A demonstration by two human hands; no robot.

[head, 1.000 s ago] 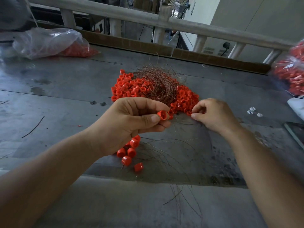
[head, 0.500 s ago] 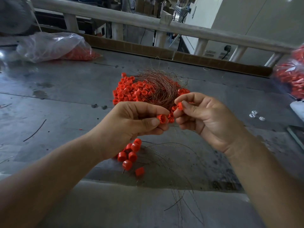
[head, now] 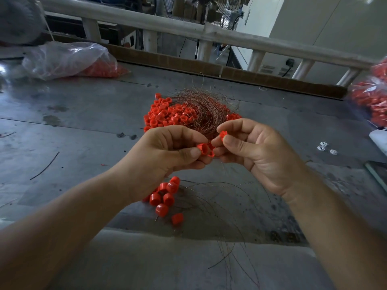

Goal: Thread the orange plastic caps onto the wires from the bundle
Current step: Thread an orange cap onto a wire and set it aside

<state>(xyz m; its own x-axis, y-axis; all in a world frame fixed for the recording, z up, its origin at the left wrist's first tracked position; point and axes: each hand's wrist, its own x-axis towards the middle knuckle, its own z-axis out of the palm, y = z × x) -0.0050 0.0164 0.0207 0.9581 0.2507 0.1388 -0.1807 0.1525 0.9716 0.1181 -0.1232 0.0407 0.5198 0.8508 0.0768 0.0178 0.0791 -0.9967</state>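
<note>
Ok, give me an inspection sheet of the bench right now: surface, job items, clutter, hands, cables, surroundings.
Surface: grey table, stained and scuffed.
Job's things: orange caps piled mid-table, wire bundle lying on them; capped wires near the front edge.
Clutter: stray wire at left; white parts at right; left bag and right bag hold more caps.
Grippers: left hand holds a cap; right hand pinches a second cap.
Cables: plug in a wall socket.
Surroundings: railing along the table's far side.

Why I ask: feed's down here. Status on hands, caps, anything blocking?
Left hand pinching orange cap. Right hand pinching second cap, close beside. Wire bundle on cap pile behind. Nothing blocking.
</note>
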